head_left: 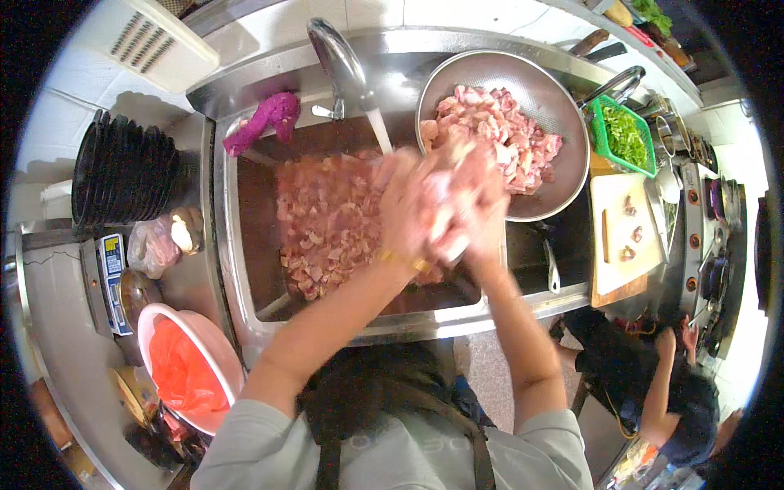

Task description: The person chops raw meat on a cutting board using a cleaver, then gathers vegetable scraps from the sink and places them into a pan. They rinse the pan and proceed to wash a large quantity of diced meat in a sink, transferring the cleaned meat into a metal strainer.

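My left hand point(402, 208) and my right hand point(488, 214) are cupped together around a clump of raw meat pieces point(441, 204), blurred by motion. They are above the right part of the sink, near the strainer's lower left rim. Below and to the left, many chopped raw meat pieces point(327, 220) lie in reddish water in the steel sink point(255, 220). Water runs from the faucet point(339, 61) just behind my left hand. At the right, a round perforated metal strainer point(572, 155) holds a heap of meat pieces point(523, 147).
A purple cloth point(273, 121) lies on the sink's back left rim. Left are stacked black containers point(122, 171), a scale point(113, 273) and a white tub point(147, 327) with a red bag. Right are a white cutting board point(612, 204), a green basket point(600, 139), a stove point(692, 245) and another person point(637, 367).
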Available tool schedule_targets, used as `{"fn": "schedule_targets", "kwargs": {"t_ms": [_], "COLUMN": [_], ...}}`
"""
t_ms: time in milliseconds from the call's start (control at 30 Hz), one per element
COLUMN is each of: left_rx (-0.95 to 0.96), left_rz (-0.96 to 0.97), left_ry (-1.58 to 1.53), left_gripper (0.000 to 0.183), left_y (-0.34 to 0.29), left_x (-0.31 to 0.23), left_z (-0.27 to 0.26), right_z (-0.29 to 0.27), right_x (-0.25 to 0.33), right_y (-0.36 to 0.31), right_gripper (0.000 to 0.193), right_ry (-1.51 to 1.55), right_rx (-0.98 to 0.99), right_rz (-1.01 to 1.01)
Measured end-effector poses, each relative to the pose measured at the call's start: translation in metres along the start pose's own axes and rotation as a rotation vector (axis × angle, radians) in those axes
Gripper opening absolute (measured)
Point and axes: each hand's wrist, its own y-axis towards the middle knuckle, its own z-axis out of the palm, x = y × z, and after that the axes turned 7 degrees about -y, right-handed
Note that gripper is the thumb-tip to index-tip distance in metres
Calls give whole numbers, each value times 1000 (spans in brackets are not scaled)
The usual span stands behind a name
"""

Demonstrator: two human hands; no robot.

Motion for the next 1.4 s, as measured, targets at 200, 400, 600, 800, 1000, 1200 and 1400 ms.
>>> {"fn": "schedule_targets", "kwargs": {"t_ms": [200,400,600,800,1000,1200,1400], "left_rx": [-57,94,-230,-313,-358,-197,-263], "left_rz": [-898,-518,-755,-210,-211,-7,-247], "left_ry": [-528,-379,197,419,731,832,675], "left_gripper": [48,56,35,46,30,21,42], "left_y": [102,-5,-109,-32,104,108,31], "left_x": [-28,24,87,120,105,102,137], "left_z": [80,41,-60,-140,-135,-114,-161], "right_z": [-72,-75,-78,-69,-59,-12,63], "right_x": [-3,-55,-65,-46,-32,-54,-131], "right_y": [149,76,50,55,25,-55,-112], "right_gripper": [52,51,15,38,43,44,54], "right_ry": [-527,-1006,-1125,-1188,-1020,-832,-762], "right_rx": [25,37,-215,-172,-142,178,879], "right_rz": [-268,-224,-455,-325,-431,-506,-316]}}
